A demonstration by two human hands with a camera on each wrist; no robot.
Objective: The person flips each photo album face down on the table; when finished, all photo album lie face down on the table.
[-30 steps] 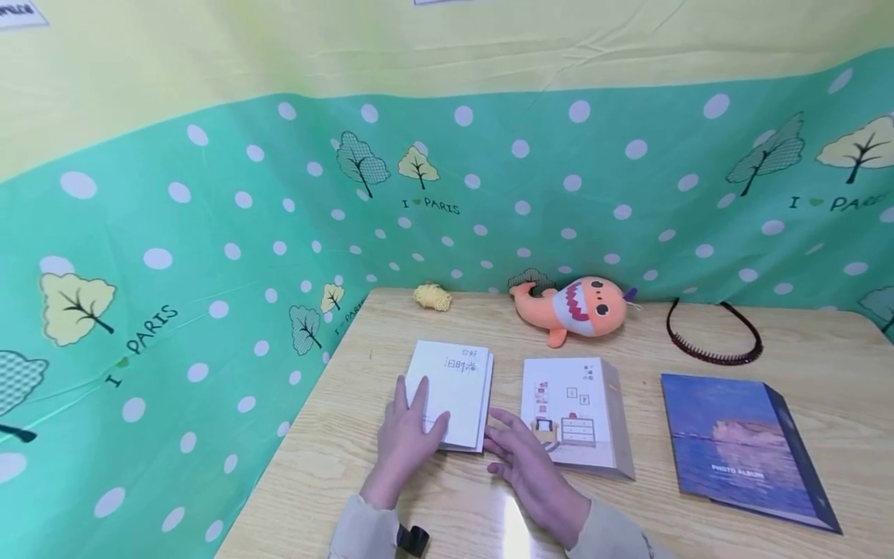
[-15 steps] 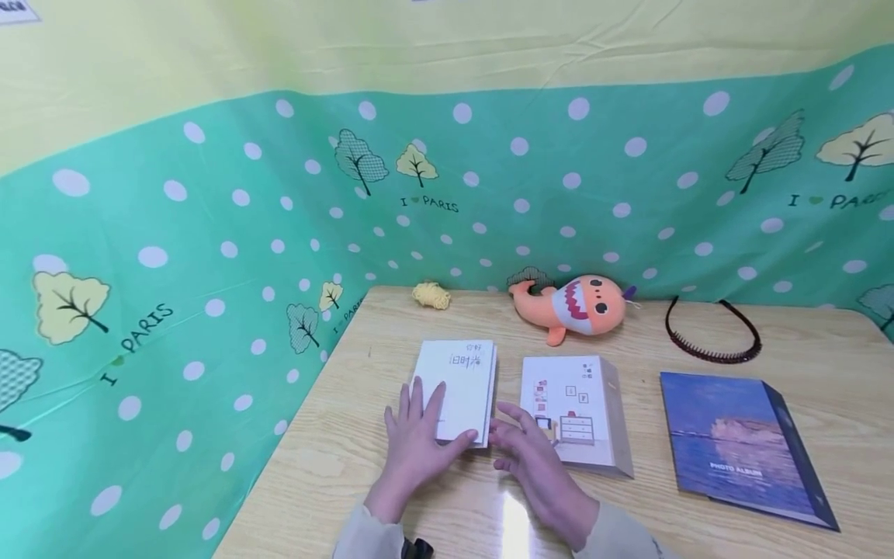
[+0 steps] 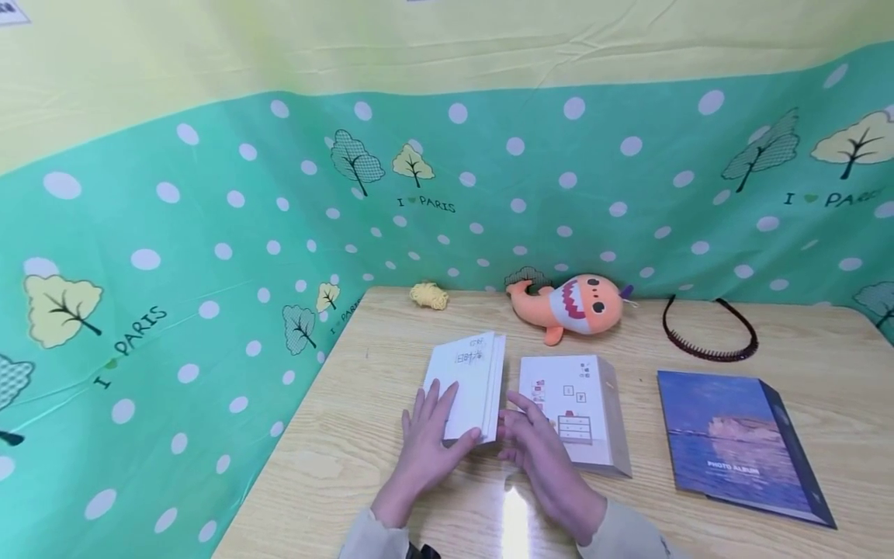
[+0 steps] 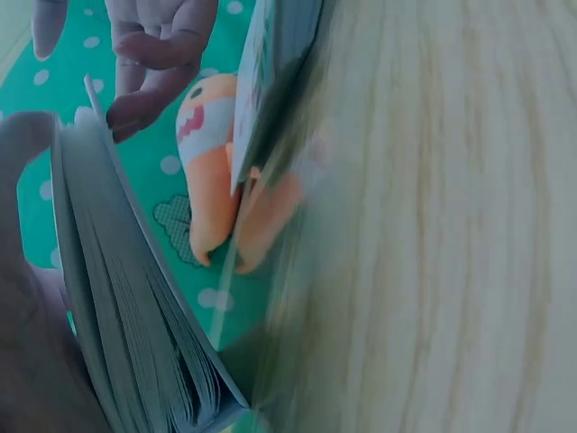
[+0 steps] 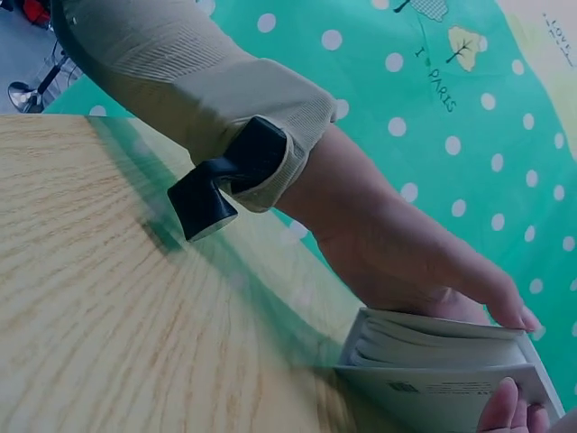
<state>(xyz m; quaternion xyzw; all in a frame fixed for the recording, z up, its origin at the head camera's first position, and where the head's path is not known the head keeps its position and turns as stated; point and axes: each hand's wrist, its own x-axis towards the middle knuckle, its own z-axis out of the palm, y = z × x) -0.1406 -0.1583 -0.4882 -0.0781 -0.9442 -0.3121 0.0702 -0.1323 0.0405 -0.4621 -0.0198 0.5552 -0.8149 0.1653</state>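
Note:
A white book [image 3: 468, 380] with handwriting-style characters on its cover is tilted, its right side raised off the table. My left hand [image 3: 429, 439] lies over the front cover, fingers spread and the thumb reaching to the near right corner. In the right wrist view the back cover [image 5: 451, 388] faces the camera, with small print on it. Fingertips [image 5: 507, 406] of my right hand [image 3: 541, 454] touch that back cover. The pages [image 4: 135, 280] fan slightly apart in the left wrist view.
Right of the hands lies a white book with a room drawing [image 3: 576, 404]. Farther right are a blue photo album [image 3: 733, 442] and a dark headband [image 3: 712, 353]. An orange plush shark [image 3: 573, 307] and a yellow yarn bundle [image 3: 428, 295] lie along the back, before a green dotted curtain [image 3: 594, 217].
The white book has shifted right, and its right side has risen from nearly flat to a tilt. Both hands moved slightly right with it.

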